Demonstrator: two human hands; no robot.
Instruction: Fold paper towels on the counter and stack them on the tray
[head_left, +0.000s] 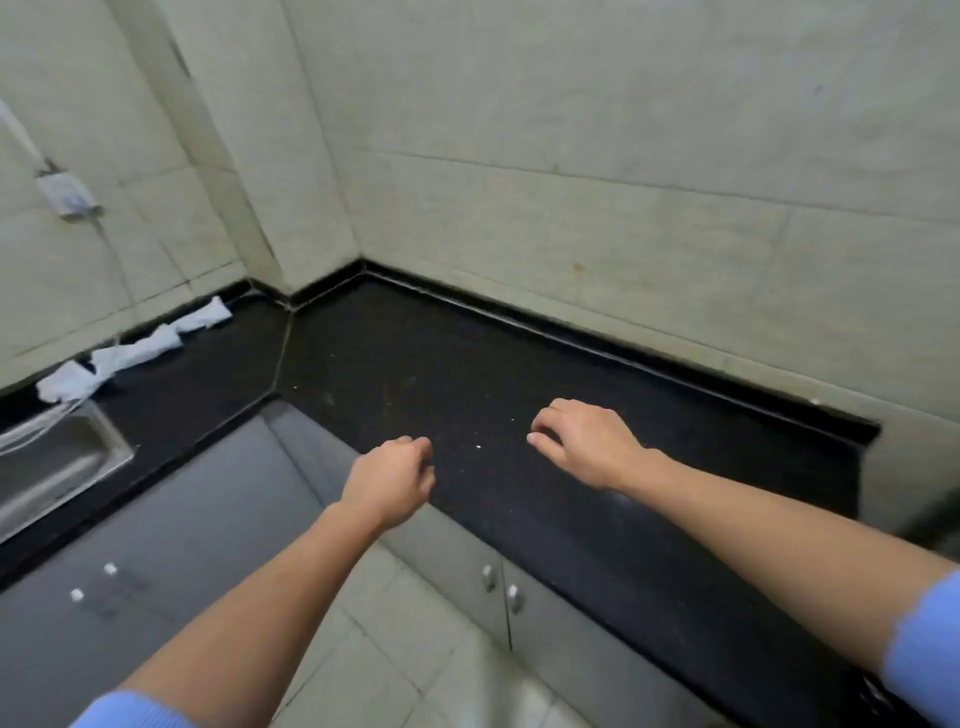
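Head view, left to right. Paper towels (135, 353): crumpled white pieces strung along the back edge of the counter (415, 364) at its far-left end, none visibly folded. Steel tray (62, 467): just in front of them at the frame's left edge, no stack showing on it; task judged barely begun. Left hand (392, 480): fingers loosely curled, grasping nothing, over the counter's front edge, well apart from the towels. Right hand (582, 441): bent fingertips near or on the bare counter, grasping nothing, farther still.

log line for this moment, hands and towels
left hand: empty, loosely curled | right hand: empty, over counter | paper towels: crumpled, far left by wall, untouched
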